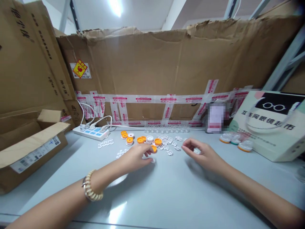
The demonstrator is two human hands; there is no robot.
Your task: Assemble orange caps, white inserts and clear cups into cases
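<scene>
My left hand rests on the grey table with its fingers curled around a small white and orange round part. A beaded bracelet sits on that wrist. My right hand hovers just right of a scatter of small clear plastic pieces, fingertips pinched together; what they hold is too small to make out. Several orange and white round caps lie in front of the left hand. More small white pieces lie further left.
A white power strip with plugged cables lies at the back left. An open cardboard box stands at the left. A taped cardboard wall backs the table. A paper bag and three capped containers sit at the right.
</scene>
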